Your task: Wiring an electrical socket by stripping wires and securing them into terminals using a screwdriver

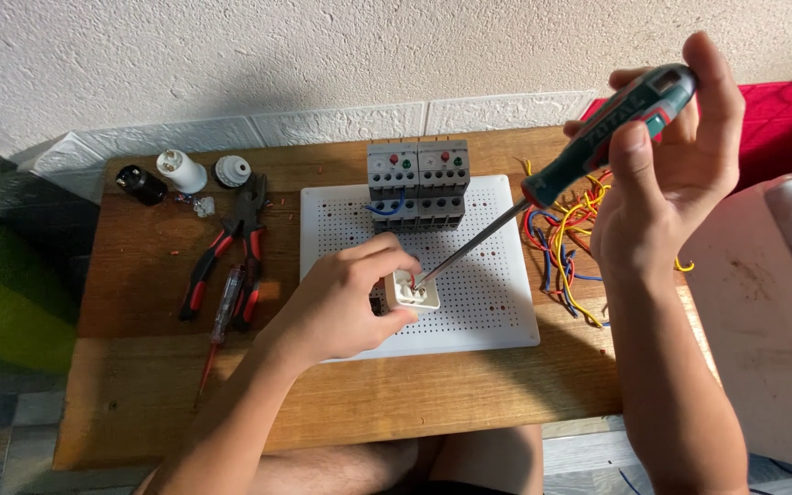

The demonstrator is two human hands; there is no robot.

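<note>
My left hand (341,298) grips a small white square socket part (413,291) over the white perforated board (497,312). My right hand (666,174) holds a screwdriver (598,137) with a green, red and black handle, raised at the right. Its long metal shaft slants down to the left, and the tip rests in the top of the white part. Two grey relay blocks (417,183) with red and green buttons stand at the far edge of the board.
On the wooden table (139,403), left of the board, lie red-handled pliers (226,252) and a slim tester screwdriver (222,316). A black and two white lamp holders (181,171) sit at the far left. Tangled coloured wires (566,243) lie right of the board. A white textured wall is behind.
</note>
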